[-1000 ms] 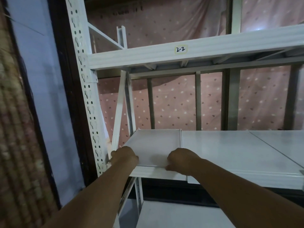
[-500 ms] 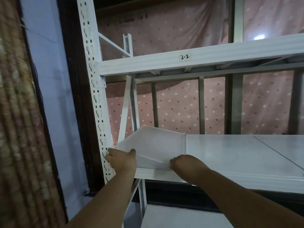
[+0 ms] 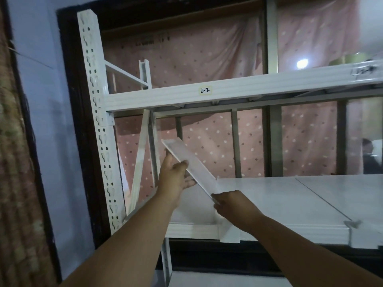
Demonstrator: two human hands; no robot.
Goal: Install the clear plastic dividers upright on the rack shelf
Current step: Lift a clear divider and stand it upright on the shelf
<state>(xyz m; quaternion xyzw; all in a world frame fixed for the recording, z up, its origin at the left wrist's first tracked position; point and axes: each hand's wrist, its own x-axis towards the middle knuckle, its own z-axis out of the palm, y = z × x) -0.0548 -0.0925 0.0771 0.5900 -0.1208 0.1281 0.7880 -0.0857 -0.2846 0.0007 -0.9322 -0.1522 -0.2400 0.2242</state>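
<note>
divider (image 3: 189,164): flat earlier, now raised, tilted | left hand (image 3: 173,177): clasping its middle | right hand (image 3: 232,204): pinching lower end | shelf (image 3: 290,199)

- Divider (image 3: 189,165) tilted above the shelf's (image 3: 290,204) left end, held between both hands.
- Left hand (image 3: 174,177) grips its upper part; right hand (image 3: 232,206) its lower corner.
- Upright (image 3: 97,121) left of the grip.
</note>
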